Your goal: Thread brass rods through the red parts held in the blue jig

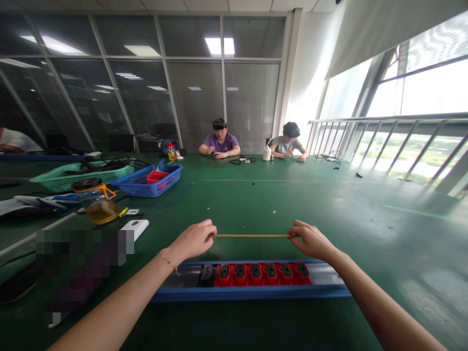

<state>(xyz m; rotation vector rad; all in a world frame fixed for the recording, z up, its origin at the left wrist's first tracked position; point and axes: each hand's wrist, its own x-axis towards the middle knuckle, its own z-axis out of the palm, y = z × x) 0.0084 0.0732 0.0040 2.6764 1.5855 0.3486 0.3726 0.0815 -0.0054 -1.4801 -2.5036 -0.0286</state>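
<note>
A: What is being held, and where is it relative to the blue channel (252, 293)?

B: A thin yellowish strip (252, 236). It is held straight just beyond the channel's far side, roughly parallel to it.

A: Grip state?

B: Strip's left end is pinched between the fingertips of the left hand (196, 239), beyond the channel's left half. Right end is pinched the same way by the right hand (311, 239), beyond the channel's right half. Fingers are closed down to strip thickness on both sides (pad contact is partly hidden by the knuckles).

A: What is seated in the channel?

B: Six red sockets (255, 275) with dark faces, set in a row. A black module (207, 275) is placed at the row's left end. Bare channel floor is exposed past both row ends.

A: Surroundings?

B: Left of the channel and beyond it: a white device (137, 227), a jar (102, 210) part-filled with amber liquid, a blue basket (155, 189). Well beyond the channel, two seats are taken, by a person in purple (221, 144) and a person in grey (288, 147).
</note>
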